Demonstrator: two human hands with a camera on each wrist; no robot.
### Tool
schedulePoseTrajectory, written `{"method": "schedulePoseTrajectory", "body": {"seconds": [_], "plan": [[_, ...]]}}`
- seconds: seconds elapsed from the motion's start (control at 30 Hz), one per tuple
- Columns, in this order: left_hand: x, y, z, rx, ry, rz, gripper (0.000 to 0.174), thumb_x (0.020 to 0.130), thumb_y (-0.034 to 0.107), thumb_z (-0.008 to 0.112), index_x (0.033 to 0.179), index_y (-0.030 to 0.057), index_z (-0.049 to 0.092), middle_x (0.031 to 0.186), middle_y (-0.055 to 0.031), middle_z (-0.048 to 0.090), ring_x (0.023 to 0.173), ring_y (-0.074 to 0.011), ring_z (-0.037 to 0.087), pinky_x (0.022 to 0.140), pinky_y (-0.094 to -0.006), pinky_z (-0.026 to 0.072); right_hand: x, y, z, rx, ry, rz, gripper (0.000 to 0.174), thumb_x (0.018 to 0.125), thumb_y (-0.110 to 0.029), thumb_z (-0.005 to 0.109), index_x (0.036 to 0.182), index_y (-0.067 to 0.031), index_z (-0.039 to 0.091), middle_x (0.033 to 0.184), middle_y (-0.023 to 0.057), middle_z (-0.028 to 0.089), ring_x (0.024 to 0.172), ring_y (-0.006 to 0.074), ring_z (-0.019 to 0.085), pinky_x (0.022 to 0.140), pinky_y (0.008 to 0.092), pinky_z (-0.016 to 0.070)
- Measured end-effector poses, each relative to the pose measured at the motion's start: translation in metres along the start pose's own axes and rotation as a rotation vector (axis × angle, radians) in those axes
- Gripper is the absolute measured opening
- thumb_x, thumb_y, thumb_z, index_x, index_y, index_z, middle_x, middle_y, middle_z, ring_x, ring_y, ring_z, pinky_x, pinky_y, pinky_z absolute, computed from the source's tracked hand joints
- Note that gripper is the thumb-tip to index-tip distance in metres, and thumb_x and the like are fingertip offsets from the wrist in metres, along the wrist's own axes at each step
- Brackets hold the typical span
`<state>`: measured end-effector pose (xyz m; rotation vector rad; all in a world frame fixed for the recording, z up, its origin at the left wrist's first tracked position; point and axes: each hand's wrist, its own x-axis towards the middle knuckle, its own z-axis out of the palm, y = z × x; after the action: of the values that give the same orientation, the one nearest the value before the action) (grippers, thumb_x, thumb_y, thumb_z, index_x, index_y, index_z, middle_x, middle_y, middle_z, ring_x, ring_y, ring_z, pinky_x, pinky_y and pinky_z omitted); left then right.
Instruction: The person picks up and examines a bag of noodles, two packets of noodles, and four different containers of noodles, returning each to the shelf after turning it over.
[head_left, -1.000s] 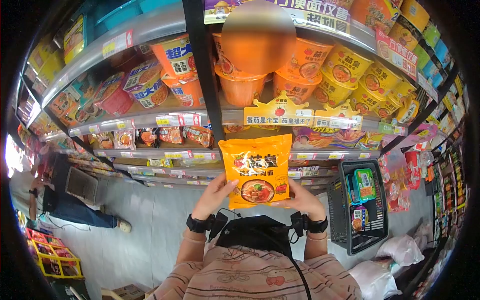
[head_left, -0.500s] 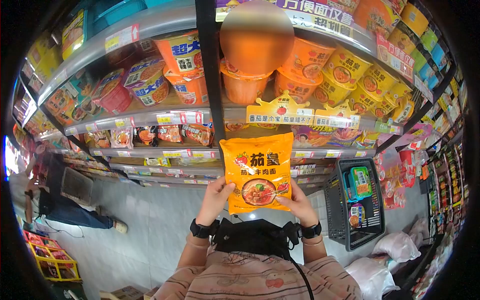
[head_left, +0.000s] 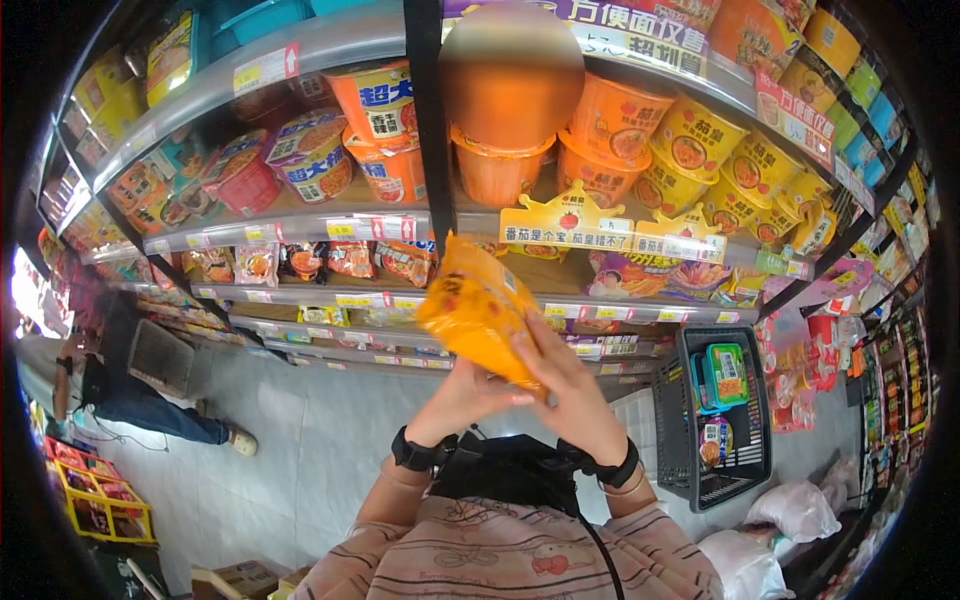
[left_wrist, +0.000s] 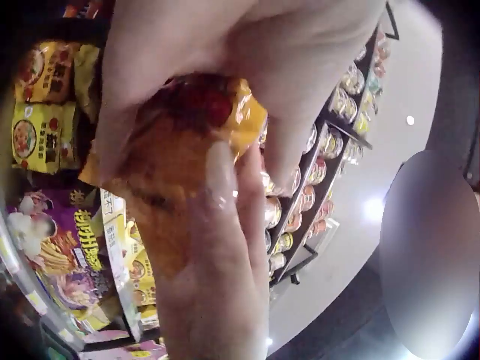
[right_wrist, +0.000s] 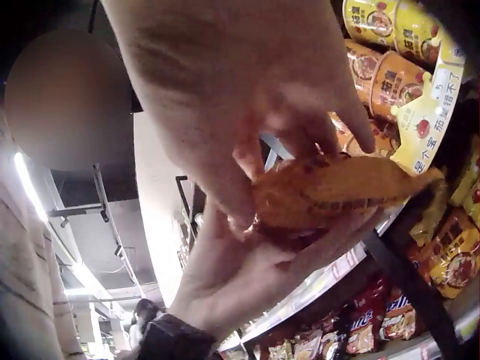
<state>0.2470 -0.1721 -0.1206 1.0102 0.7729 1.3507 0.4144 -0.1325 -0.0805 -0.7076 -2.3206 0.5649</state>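
An orange-yellow packet of instant noodles [head_left: 480, 310] is held up between both hands in front of the shelves, tilted and seen edge-on in the head view. My left hand [head_left: 465, 400] grips it from below at its near end, some of its fingers hidden behind the packet. From the right side, my right hand [head_left: 575, 395] holds the same packet with fingers laid along its edge. In the right wrist view the packet [right_wrist: 322, 195] lies between the two hands, and its wrapper looks creased in the left wrist view.
Shelves ahead bear orange noodle tubs [head_left: 605, 125], yellow tubs [head_left: 690, 140] and bagged noodles [head_left: 350, 258]. A dark shopping basket [head_left: 690, 480] with several packs stands at the right, near white sacks [head_left: 795, 510]. Another person's leg [head_left: 175, 415] shows at the left.
The packet has turned from facing me flat to a tilted, edge-on pose. The right hand has shifted inward along its side, and the left hand has moved under its lower end.
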Motion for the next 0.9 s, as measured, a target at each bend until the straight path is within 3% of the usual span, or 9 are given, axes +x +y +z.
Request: {"method": "schedulePoseTrajectory", "body": {"seconds": [0.07,0.13,0.23,0.33,0.37,0.47,0.57,0.67,0.9], "plan": [[0.002,-0.006,-0.013,0.084,0.088,-0.025,0.063,0.077,0.002,0.063,0.130,0.0056,0.029,0.124,-0.0061,0.042,0.114,-0.0176,0.043,0.092,-0.0345,0.0399,0.002,-0.008,-0.007,0.031,-0.117,-0.089,0.059,0.075,-0.011,0.063,0.129,-0.0158,0.040,0.137,0.0213,0.027,0.126,0.0351,0.029,0.101,0.0438,0.0268],[-0.003,0.005,-0.007,-0.282,0.154,0.055,0.050,0.083,0.007,0.056,0.127,0.0046,0.033,0.121,-0.0059,0.046,0.114,-0.0183,0.044,0.094,-0.0360,0.0378,0.000,-0.005,-0.014,0.058,-0.222,-0.206,0.060,0.076,-0.010,0.063,0.131,-0.0152,0.038,0.138,0.0209,0.026,0.127,0.0338,0.028,0.102,0.0437,0.0257],[-0.008,0.004,-0.021,-0.421,0.171,0.124,0.046,0.085,0.010,0.052,0.128,0.0059,0.033,0.124,-0.0066,0.045,0.114,-0.0207,0.045,0.096,-0.0387,0.0369,-0.010,0.008,-0.016,0.303,0.125,0.092,0.069,0.078,-0.009,0.061,0.136,-0.0145,0.025,0.140,0.0159,0.024,0.128,0.0294,0.027,0.102,0.0441,0.0245],[-0.016,0.001,-0.032,-0.472,0.132,0.139,0.048,0.084,0.010,0.053,0.128,0.0061,0.033,0.124,-0.0071,0.045,0.113,-0.0212,0.045,0.095,-0.0380,0.0371,-0.005,0.023,-0.019,0.630,0.260,0.214,0.076,0.079,-0.006,0.060,0.139,-0.0109,0.013,0.141,0.0135,0.023,0.127,0.0267,0.029,0.101,0.0425,0.0255],[-0.018,-0.003,-0.034,-0.489,0.150,0.113,0.049,0.083,0.010,0.054,0.128,0.0055,0.033,0.123,-0.0074,0.046,0.113,-0.0214,0.046,0.095,-0.0380,0.0373,-0.005,0.024,-0.020,0.803,0.200,0.253,0.078,0.079,-0.003,0.059,0.138,-0.0076,0.009,0.141,0.0133,0.021,0.127,0.0263,0.029,0.102,0.0379,0.0263],[-0.023,-0.007,-0.034,-0.420,0.111,0.104,0.049,0.083,0.011,0.055,0.127,0.0051,0.034,0.121,-0.0073,0.048,0.111,-0.0208,0.047,0.094,-0.0366,0.0383,-0.008,0.035,-0.010,1.048,0.089,0.220,0.074,0.079,-0.003,0.059,0.137,-0.0048,0.013,0.138,0.0122,0.027,0.125,0.0228,0.030,0.100,0.0343,0.0286],[-0.024,-0.006,-0.037,-0.367,0.069,0.011,0.050,0.081,0.010,0.058,0.126,0.0046,0.035,0.119,-0.0074,0.049,0.109,-0.0191,0.048,0.093,-0.0344,0.0389,-0.018,0.043,-0.014,0.924,-0.072,0.351,0.068,0.081,-0.003,0.058,0.136,-0.0039,0.019,0.132,0.0096,0.036,0.121,0.0182,0.036,0.099,0.0332,0.0312],[-0.022,0.001,-0.035,-0.181,0.035,-0.058,0.052,0.080,0.007,0.060,0.126,0.0045,0.036,0.118,-0.0078,0.049,0.107,-0.0176,0.049,0.092,-0.0326,0.0393,-0.028,0.052,-0.008,1.145,-0.149,0.419,0.063,0.080,-0.003,0.060,0.134,-0.0025,0.025,0.125,0.0074,0.043,0.116,0.0144,0.040,0.096,0.0312,0.0354],[-0.003,0.006,-0.017,-0.180,0.265,0.076,0.059,0.082,0.001,0.056,0.131,0.0033,0.025,0.121,-0.0090,0.048,0.109,-0.0165,0.047,0.091,-0.0303,0.0394,-0.026,0.048,-0.004,1.027,-0.141,0.469,0.069,0.076,0.000,0.064,0.133,-0.0019,0.025,0.124,0.0063,0.043,0.112,0.0138,0.044,0.092,0.0283,0.0397]]}}
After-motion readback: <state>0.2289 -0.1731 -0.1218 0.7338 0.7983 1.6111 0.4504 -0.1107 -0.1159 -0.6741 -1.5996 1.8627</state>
